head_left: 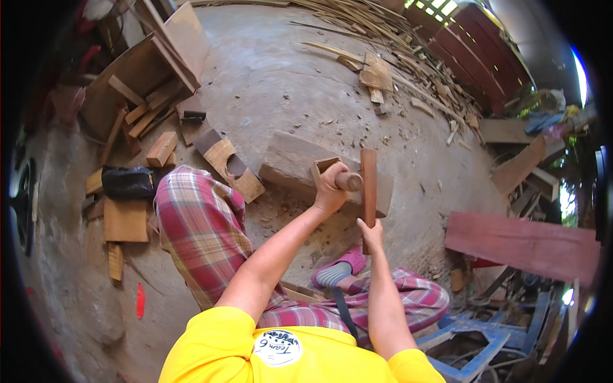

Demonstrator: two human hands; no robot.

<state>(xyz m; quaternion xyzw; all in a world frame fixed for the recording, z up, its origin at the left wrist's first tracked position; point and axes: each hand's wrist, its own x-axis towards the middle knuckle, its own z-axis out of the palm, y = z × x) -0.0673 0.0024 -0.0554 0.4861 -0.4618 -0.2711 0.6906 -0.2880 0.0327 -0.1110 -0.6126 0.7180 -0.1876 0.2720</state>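
Note:
My left hand (330,193) is closed around a tool with a thick round wooden handle (349,182); its working end is hidden, so I cannot tell the tool's kind. It is held over a heavy wooden block (287,157) on the floor. A small piece of wood (324,164) sits by the knuckles on top of the block. My right hand (371,235) grips the lower end of a long reddish-brown wooden bar (368,185). The bar stands just right of the round handle; whether they touch I cannot tell.
Left of the block lies a board with a round cut-out (223,163), near wood offcuts (163,148) and a black-wrapped piece (128,183). Thin wood strips (377,25) are heaped at the back. A reddish plank (520,246) and blue metal frame (491,345) stand at right.

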